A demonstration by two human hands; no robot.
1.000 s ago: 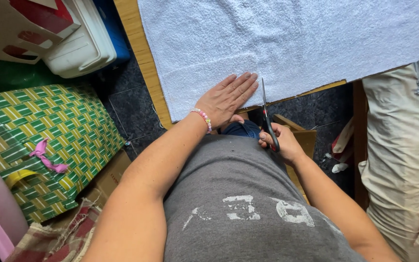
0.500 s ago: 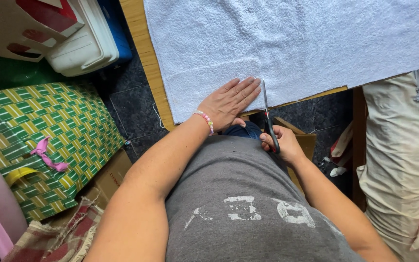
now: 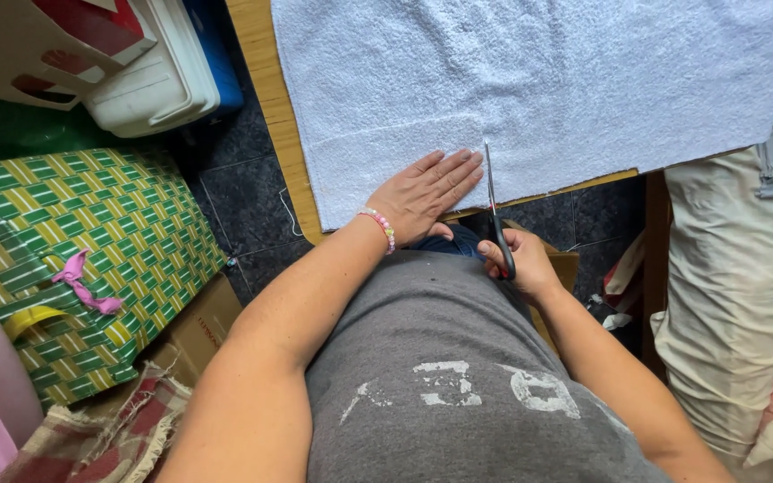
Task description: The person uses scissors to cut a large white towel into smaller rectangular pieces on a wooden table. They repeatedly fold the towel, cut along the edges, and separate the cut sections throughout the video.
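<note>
A pale blue towel cloth (image 3: 547, 80) lies spread over a wooden table (image 3: 266, 98). My left hand (image 3: 422, 190), with a beaded bracelet at the wrist, lies flat with fingers together on the cloth's near edge. My right hand (image 3: 521, 261) grips the dark handles of a pair of scissors (image 3: 492, 201). The blades point away from me and reach into the cloth's near edge, just right of my left fingertips. My grey shirt hides the table edge below the hands.
To the left on the dark tiled floor stand a green and yellow woven bag (image 3: 64, 259) with a pink ribbon and a white plastic box (image 3: 149, 80). Cream fabric (image 3: 735, 304) is piled at the right. A cardboard piece (image 3: 199, 326) lies by my left arm.
The view has shifted slightly. The scissors' blades have gone a little further into the cloth's near edge. My left hand stays flat beside them.
</note>
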